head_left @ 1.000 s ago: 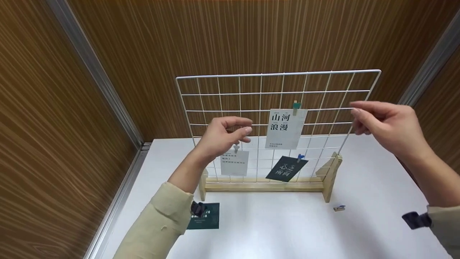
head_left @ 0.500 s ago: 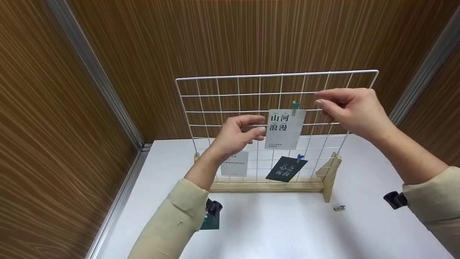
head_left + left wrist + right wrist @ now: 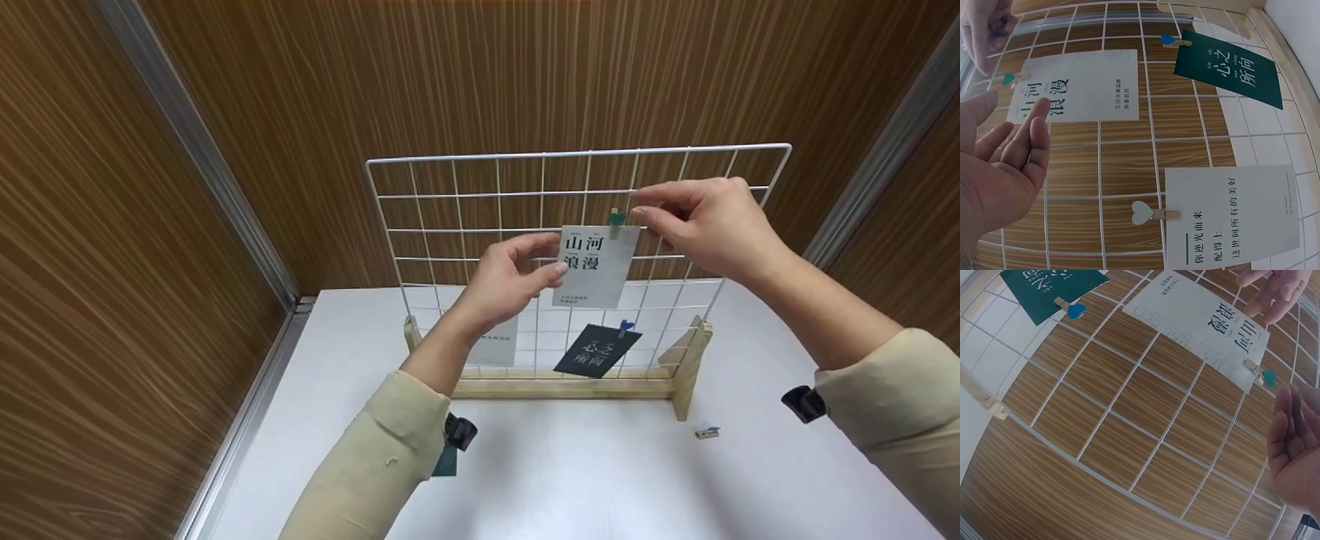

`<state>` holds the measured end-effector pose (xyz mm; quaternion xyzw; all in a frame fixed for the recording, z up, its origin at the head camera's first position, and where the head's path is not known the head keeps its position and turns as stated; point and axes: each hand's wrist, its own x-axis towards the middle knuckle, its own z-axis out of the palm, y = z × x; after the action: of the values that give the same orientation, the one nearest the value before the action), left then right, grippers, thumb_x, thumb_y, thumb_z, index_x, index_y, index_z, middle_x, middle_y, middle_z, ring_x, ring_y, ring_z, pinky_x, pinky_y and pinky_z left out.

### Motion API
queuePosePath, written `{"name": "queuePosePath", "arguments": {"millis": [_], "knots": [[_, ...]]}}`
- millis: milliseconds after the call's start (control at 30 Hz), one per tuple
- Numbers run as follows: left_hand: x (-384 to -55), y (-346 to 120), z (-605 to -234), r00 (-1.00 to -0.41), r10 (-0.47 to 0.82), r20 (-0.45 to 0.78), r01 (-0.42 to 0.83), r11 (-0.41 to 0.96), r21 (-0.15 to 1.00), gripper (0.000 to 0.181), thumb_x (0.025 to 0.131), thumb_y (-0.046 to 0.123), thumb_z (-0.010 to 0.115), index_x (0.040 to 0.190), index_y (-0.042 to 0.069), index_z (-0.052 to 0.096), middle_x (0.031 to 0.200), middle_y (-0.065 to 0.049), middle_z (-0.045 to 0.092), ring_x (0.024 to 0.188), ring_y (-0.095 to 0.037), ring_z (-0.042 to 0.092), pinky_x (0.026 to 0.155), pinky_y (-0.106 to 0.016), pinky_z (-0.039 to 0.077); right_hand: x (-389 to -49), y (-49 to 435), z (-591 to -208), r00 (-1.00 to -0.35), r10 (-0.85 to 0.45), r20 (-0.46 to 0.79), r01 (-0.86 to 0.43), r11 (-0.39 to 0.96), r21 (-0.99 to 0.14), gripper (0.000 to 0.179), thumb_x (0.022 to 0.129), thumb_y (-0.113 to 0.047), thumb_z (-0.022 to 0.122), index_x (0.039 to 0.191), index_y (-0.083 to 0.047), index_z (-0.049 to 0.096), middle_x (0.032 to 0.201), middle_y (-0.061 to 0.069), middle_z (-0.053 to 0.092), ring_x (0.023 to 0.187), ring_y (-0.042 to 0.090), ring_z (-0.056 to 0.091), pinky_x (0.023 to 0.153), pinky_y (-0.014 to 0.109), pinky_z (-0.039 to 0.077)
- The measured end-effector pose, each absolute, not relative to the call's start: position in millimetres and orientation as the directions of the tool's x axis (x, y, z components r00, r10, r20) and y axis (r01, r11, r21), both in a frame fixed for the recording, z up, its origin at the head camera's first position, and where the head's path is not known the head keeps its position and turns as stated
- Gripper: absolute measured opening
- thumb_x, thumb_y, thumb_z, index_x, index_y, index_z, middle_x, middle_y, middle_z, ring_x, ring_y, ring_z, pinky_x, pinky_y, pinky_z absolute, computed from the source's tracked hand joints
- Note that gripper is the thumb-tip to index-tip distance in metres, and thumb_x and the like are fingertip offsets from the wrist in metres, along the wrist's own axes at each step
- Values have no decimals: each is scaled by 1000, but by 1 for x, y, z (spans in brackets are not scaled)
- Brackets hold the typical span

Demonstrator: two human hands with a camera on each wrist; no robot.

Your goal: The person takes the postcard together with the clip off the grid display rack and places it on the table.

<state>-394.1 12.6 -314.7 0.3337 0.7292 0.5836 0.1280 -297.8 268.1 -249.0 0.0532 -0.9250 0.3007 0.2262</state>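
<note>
A white card [image 3: 596, 281] with large black characters hangs on a white wire grid [image 3: 525, 195], held by a green heart clothespin [image 3: 616, 218] at its top right. At the card's left edge is my left hand [image 3: 517, 277], thumb and fingers loosely bent. Its fingertips overlap the card in the left wrist view; whether they touch it I cannot tell. My right hand [image 3: 709, 225] hovers just right of the clothespin, thumb and forefinger apart with nothing between them. Below hangs a tilted dark green card [image 3: 598, 351] under a blue heart clothespin [image 3: 626, 327].
Another white card [image 3: 1233, 216] hangs from a white heart clothespin [image 3: 1151, 213], partly behind my left wrist in the head view. A wooden stand [image 3: 570, 388] bears the grid. On the white table lie a loose clothespin [image 3: 706, 433] and a green card [image 3: 445, 461], mostly covered by my left sleeve.
My right hand has come left from the grid's right side to the green clothespin. My left hand has shifted right and slightly up to the hanging white card.
</note>
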Motion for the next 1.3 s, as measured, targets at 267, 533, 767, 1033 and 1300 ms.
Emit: {"name": "queuePosePath", "arguments": {"millis": [267,533,767,1033,1300], "knots": [[-392,14,-314,-755,620,213,356,115,927,47,102,14,73,148,11,62,135,-5,69,105,-15,73,92,-31,60,-301,265,-248,-904,33,427,-222,817,-532,23,103,-22,73,122,-12,80,95,10,78,70,20,69,60,15,54],[-387,21,-312,-754,642,135,301,155,941,64,103,20,73,161,13,45,156,-5,57,102,-13,76,95,-38,60,-304,265,-250,-899,-2,438,-239,840,-488,25,103,-18,73,125,-7,79,96,14,78,72,24,70,61,12,53],[-385,29,-315,-746,659,98,273,167,947,67,104,21,73,163,13,42,161,-4,51,102,-13,75,98,-40,58,-306,264,-253,-914,-1,405,-198,874,-444,29,102,-19,74,129,-8,77,93,12,78,73,24,68,59,15,51],[-390,38,-325,-729,677,104,256,128,958,66,103,16,73,162,12,43,159,-8,53,116,-19,71,92,-28,60,-310,265,-258,-916,-52,399,-211,906,-367,33,103,-20,72,134,-8,74,87,9,77,67,20,63,55,23,49],[-396,40,-325,-709,691,141,311,127,942,57,104,15,71,157,12,50,148,-7,64,111,-24,73,88,-35,62,-312,263,-257,-919,-63,388,-205,920,-335,33,103,-21,72,135,-12,73,87,8,77,67,20,64,56,30,50]]}}
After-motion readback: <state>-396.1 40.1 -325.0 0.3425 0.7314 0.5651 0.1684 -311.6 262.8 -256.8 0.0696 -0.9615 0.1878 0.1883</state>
